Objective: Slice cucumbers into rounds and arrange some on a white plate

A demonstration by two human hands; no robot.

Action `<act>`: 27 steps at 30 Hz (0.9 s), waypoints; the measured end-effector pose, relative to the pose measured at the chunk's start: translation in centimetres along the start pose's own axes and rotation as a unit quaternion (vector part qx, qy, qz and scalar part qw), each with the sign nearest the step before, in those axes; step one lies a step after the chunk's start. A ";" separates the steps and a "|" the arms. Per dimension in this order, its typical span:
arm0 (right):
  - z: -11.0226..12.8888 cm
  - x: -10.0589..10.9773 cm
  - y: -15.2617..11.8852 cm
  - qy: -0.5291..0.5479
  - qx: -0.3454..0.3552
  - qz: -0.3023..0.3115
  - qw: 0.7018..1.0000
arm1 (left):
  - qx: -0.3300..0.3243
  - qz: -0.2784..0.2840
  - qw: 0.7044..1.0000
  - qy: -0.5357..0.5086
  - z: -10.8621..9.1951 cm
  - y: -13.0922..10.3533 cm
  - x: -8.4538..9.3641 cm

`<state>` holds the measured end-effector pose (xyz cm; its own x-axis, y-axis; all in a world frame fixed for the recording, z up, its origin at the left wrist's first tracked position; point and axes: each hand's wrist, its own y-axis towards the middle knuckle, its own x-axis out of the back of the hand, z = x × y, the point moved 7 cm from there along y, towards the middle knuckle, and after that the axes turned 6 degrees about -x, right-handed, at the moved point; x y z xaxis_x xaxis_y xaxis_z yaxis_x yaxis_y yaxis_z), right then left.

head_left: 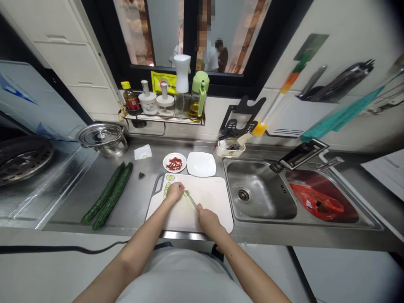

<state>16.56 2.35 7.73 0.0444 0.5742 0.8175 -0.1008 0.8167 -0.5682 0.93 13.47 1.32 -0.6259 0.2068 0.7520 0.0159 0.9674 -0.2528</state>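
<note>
On the white cutting board [214, 198], my right hand [208, 219] is closed on a knife [192, 203] that points up and to the left. A thin cucumber slice [186, 193] lies at the knife's tip. My left hand [175, 192] is just left of the tip, its fingers pressed together; what they hold, if anything, is too small to tell. More cucumber slices [170, 177] lie along the board's left side, partly hidden by my left hand. Behind the board stand a small plate with red pieces [174, 163] and a bare white plate [201, 164].
Two whole cucumbers [113, 195] and a lidded steel pot [109, 141] are on the left. A double sink [261, 189] holds a red bag [315, 203] on the right. Bottles stand on a rack [164, 119] behind; people are beyond the window.
</note>
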 end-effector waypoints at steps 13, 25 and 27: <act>-0.1 -0.2 0.0 0.003 -0.001 -0.006 1.000 | 0.000 0.000 1.000 -0.006 -0.1 -0.1 0.2; -0.8 -0.5 -1.0 0.009 -0.014 -0.001 1.000 | 0.007 0.007 1.000 -0.005 -0.1 0.0 0.1; -0.6 -0.3 -0.9 0.012 -0.013 -0.004 1.000 | 0.008 0.008 1.000 -0.005 -0.1 0.0 0.2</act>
<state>17.27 1.51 7.92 0.0691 0.5688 0.8196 -0.0745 0.8222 -0.5643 0.92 13.49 1.51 -0.6338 0.2209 0.7413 0.0140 0.9615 -0.2746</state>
